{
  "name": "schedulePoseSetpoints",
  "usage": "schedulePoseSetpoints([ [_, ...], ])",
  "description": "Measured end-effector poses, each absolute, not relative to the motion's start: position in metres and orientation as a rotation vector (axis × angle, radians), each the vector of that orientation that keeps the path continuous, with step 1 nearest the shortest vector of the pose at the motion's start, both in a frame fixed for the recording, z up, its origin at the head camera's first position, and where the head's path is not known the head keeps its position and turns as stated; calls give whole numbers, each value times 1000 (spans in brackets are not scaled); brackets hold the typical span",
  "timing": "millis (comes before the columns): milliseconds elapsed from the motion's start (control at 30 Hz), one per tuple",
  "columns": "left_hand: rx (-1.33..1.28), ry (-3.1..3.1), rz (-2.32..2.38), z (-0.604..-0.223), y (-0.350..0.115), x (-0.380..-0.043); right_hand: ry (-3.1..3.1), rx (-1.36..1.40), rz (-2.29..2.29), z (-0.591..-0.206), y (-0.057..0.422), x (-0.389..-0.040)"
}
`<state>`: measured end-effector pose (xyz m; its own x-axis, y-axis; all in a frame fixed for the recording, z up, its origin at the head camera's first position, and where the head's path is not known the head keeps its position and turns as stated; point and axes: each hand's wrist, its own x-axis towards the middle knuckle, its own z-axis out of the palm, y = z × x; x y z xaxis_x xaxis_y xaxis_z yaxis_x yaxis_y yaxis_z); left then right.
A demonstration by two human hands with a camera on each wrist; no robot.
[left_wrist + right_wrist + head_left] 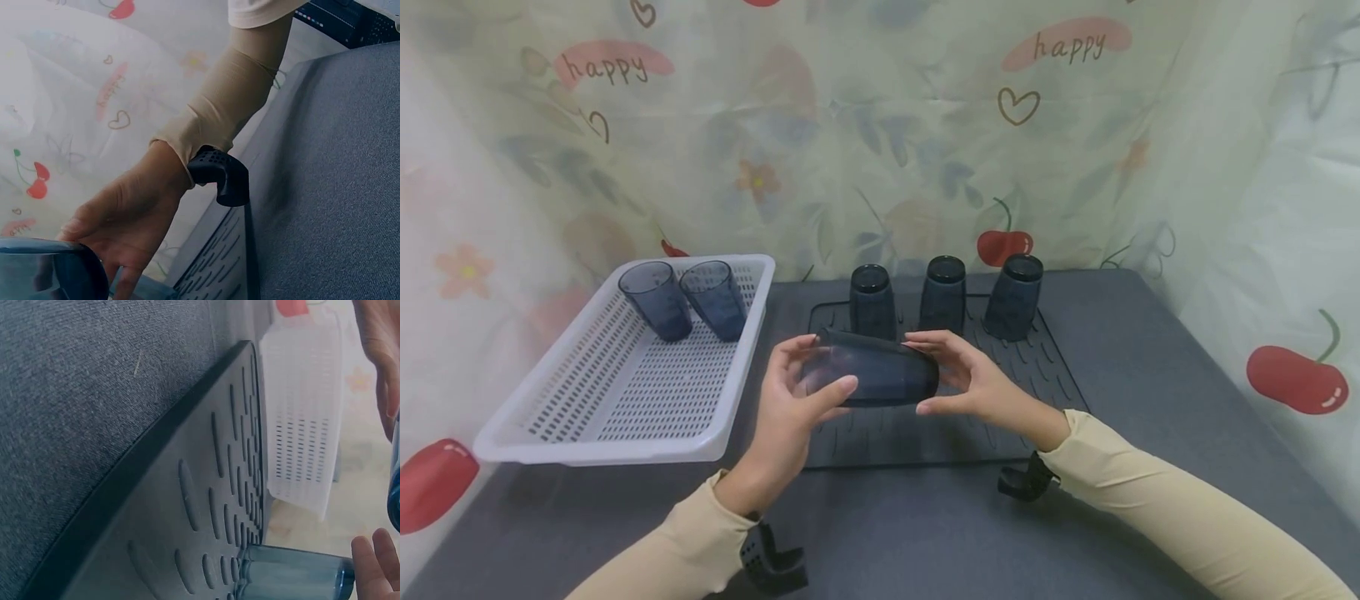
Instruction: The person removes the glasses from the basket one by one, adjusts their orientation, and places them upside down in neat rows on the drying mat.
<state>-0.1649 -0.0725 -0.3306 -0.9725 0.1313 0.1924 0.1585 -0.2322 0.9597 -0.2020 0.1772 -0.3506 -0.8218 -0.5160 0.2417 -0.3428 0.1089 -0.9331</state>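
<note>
On my feed the left sleeve and right sleeve read plain beige, close-fitting, creased, with loose cuff edges at the wrists. I log a left wrist mount and right wrist mount, both black and hooked, small round holes visible. Left-wrist view: I note a whitish outer sleeve, straight-hemmed, over the beige.

Glass, between my left hand and right hand: smoky blue, see-through. Three glasses, beyond my hands: darker blue. Basket, left of my left hand: white, rows of slots. Mat, beneath my hands: dark, patterned with short dashes. My sleeves: plain beige. Curtain, beyond: cream, red cherries, brown hearts.
</note>
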Motion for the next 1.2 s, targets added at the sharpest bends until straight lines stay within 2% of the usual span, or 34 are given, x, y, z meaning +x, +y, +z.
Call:
schedulePoseSetpoints([
  [1200, -372, -1957, -2409, -336, -68, -165, 2212, -897, -1847, -355, 170, -200],
])
